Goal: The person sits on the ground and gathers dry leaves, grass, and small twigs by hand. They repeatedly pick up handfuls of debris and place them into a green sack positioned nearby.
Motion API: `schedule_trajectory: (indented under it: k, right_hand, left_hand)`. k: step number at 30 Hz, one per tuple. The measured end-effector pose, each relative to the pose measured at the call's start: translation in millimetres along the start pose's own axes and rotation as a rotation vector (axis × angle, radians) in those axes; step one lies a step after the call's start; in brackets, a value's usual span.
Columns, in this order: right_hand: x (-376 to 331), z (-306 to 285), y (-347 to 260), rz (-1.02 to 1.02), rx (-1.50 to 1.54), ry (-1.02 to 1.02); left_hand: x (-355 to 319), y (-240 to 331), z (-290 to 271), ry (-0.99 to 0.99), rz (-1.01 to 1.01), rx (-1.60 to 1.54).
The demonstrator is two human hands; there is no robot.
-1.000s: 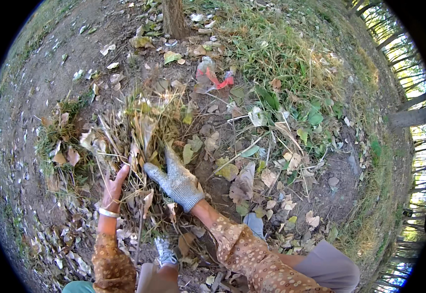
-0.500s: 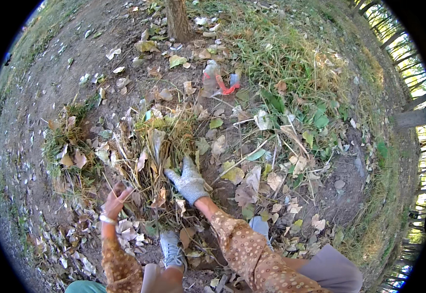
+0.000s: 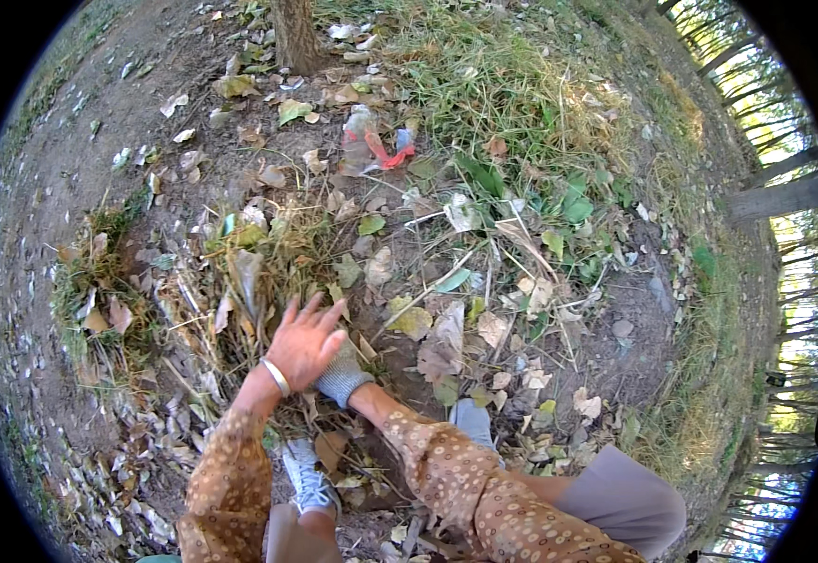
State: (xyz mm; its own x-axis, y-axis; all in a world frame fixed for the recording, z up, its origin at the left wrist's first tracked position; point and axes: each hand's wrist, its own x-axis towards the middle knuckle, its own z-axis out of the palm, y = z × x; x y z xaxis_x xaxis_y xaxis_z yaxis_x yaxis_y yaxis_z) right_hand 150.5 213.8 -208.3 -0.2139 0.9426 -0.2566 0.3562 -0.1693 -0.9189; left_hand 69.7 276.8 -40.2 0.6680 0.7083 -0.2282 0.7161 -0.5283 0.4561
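Observation:
My left hand (image 3: pixel 300 351) is bare, with a pale bracelet at the wrist. Its fingers are spread, and it lies across the near side of a heap of dry grass (image 3: pixel 289 242) mixed with stalks and leaves. Just beneath it, partly covered, is my right hand (image 3: pixel 343 372) in a grey knitted glove. The gloved fingers are hidden behind the left hand, so their grip does not show. Nothing is visible between the fingers of the left hand.
A clear crumpled plastic piece with a red strip (image 3: pixel 390 158) lies beyond the heap. Further off stands a tree trunk (image 3: pixel 294 36). A smaller grass clump (image 3: pixel 99 272) is at left, green grass (image 3: pixel 493 94) at far right. My shoe (image 3: pixel 308 477) rests among fallen leaves.
My left hand has moved right and forward from the heap's left side, its fingers spreading, and now overlaps the gloved right hand. The whole view has shifted slightly.

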Motion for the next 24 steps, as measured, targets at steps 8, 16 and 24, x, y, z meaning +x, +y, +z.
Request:
schedule_trajectory:
  k: [8,16,24]
  right_hand:
    - [-15,-194,-34,-0.16,-1.251,0.217]
    - [28,-207,-54,-0.303,-1.02,0.5]
    - [155,-231,-48,0.259,-1.128,0.204]
  left_hand:
    - [-33,-35,37,0.041,-0.026,0.2]
    - [-49,-45,53,0.034,-0.093,0.233]
    - [-42,-42,51,0.036,-0.09,0.242]
